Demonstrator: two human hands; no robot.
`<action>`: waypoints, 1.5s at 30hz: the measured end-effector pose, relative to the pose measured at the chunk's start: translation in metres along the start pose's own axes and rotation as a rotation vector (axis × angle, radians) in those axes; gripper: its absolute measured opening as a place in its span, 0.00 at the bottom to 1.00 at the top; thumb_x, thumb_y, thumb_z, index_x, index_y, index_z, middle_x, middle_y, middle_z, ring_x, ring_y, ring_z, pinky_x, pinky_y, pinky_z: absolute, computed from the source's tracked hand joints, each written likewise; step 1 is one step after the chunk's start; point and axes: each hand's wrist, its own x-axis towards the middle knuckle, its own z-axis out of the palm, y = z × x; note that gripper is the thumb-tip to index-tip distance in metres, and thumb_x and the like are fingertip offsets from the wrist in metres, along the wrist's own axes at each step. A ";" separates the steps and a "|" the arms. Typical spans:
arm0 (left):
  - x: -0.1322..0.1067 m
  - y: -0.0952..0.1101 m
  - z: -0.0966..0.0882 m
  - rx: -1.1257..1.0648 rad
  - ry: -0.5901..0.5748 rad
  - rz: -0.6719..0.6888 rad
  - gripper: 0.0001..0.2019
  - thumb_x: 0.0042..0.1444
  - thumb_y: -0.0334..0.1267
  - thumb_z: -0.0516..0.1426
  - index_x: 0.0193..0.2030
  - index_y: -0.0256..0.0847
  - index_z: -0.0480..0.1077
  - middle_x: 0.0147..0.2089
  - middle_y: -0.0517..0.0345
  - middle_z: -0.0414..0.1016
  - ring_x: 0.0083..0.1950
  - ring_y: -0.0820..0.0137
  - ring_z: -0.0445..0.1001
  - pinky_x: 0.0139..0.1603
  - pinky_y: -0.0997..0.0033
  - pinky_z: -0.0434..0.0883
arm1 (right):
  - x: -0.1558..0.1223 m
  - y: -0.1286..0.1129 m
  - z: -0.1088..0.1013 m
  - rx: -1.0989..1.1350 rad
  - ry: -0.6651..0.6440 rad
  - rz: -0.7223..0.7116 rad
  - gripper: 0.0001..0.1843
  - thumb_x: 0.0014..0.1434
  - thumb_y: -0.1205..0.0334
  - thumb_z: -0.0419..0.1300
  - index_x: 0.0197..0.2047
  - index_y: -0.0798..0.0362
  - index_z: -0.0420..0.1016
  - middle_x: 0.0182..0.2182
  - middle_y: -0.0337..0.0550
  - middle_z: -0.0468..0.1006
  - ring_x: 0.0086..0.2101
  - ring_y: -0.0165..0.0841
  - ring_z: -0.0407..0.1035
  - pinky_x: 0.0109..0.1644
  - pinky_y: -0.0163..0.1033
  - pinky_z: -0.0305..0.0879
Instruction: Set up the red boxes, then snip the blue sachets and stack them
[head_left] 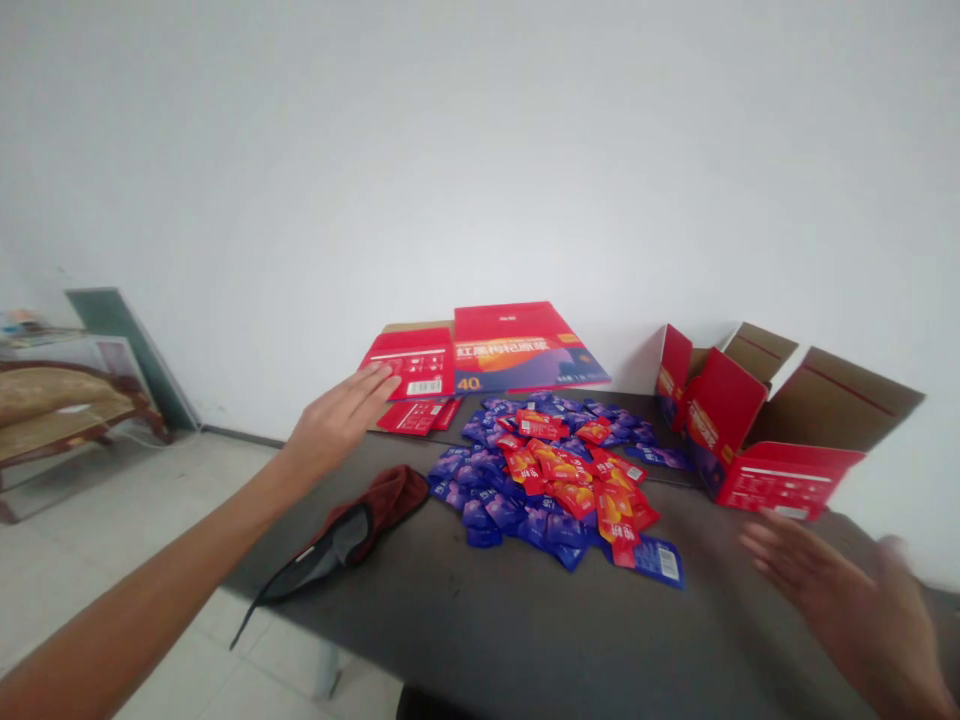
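Right hand [851, 605], blurred | glossy sachets [559, 466], heaped | cardboard box [784, 475], angular flaps

Sachets [555, 470] heaped mid-table, with cartons placed behind and to the right.
Behind the heap, toward the wall [480, 150], flattened cartons [525, 350] are stacked on the table [465, 625], their left end overlapped by the left hand [334, 425]. To the right, open boxes [780, 475] are stood, the right hand [855, 600] being held before them. Left of the heap, a cloth item [390, 495] is laid near the edge. Beyond the table, far left, a sofa [52, 395] is set before a leaning panel [135, 335].
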 end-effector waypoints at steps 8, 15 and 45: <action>-0.042 0.086 -0.024 -0.312 -0.024 0.295 0.26 0.71 0.37 0.57 0.74 0.56 0.64 0.73 0.55 0.68 0.75 0.55 0.63 0.75 0.47 0.65 | -0.090 -0.109 -0.006 0.913 -0.602 0.653 0.46 0.57 0.21 0.54 0.62 0.49 0.76 0.49 0.60 0.84 0.46 0.52 0.82 0.46 0.50 0.81; -0.065 0.124 -0.015 -0.484 0.023 0.313 0.31 0.65 0.36 0.64 0.72 0.63 0.65 0.72 0.60 0.69 0.73 0.56 0.67 0.75 0.51 0.65 | -0.131 -0.114 -0.007 0.808 -0.333 0.768 0.35 0.52 0.39 0.73 0.55 0.54 0.78 0.37 0.57 0.86 0.29 0.46 0.82 0.31 0.44 0.82; -0.081 0.245 0.028 -1.658 -0.085 -0.796 0.42 0.50 0.76 0.61 0.62 0.46 0.71 0.48 0.45 0.82 0.56 0.47 0.80 0.55 0.47 0.81 | -0.148 -0.076 -0.001 0.363 -0.058 0.047 0.38 0.35 0.26 0.75 0.37 0.49 0.83 0.38 0.48 0.86 0.40 0.50 0.79 0.42 0.46 0.80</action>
